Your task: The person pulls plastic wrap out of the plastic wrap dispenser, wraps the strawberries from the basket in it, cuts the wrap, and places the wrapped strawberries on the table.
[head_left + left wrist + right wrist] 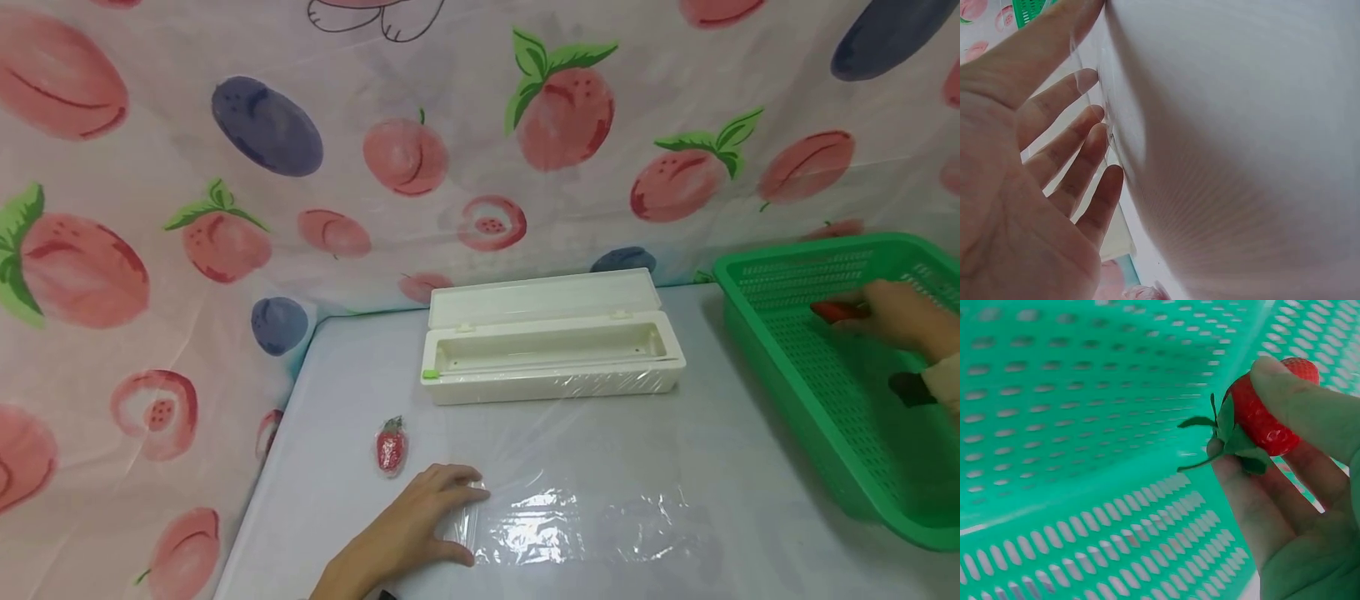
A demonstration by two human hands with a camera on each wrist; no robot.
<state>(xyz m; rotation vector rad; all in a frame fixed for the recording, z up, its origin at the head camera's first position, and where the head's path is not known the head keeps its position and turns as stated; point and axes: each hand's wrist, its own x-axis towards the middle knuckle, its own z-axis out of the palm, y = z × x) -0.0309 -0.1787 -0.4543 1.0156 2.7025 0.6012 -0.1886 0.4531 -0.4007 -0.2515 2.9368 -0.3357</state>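
Observation:
Inside the green basket, my right hand grips a red strawberry with green leaves, thumb on one side and fingers on the other. My left hand rests at the left edge of a sheet of clear cling film, its fingers spread and touching the film. In the left wrist view the fingertips meet the film at the table surface. The film stretches from the front of a white cling film box, whose lid stands raised. A strawberry wrapped in film lies left of the film, above the left hand.
The green basket with slotted walls stands at the right of the white table. A fruit-printed cloth hangs behind and to the left. A small green slider sits at the box's left end.

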